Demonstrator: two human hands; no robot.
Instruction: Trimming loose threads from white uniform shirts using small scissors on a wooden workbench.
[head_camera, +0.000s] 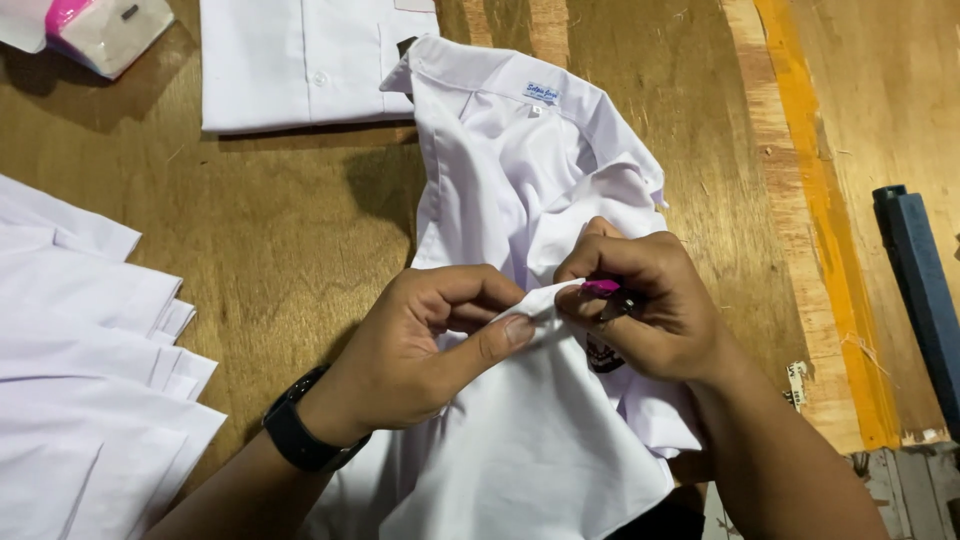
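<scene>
Here: two hands (420, 345) (640, 305) pinch one shirt (530, 440).

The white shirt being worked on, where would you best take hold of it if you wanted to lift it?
Probably the collar of the white shirt, coming from the table's far side. It lies flat, open and doubled stiff there, while the left hand and right hand pinch the bunched middle fold.
</scene>
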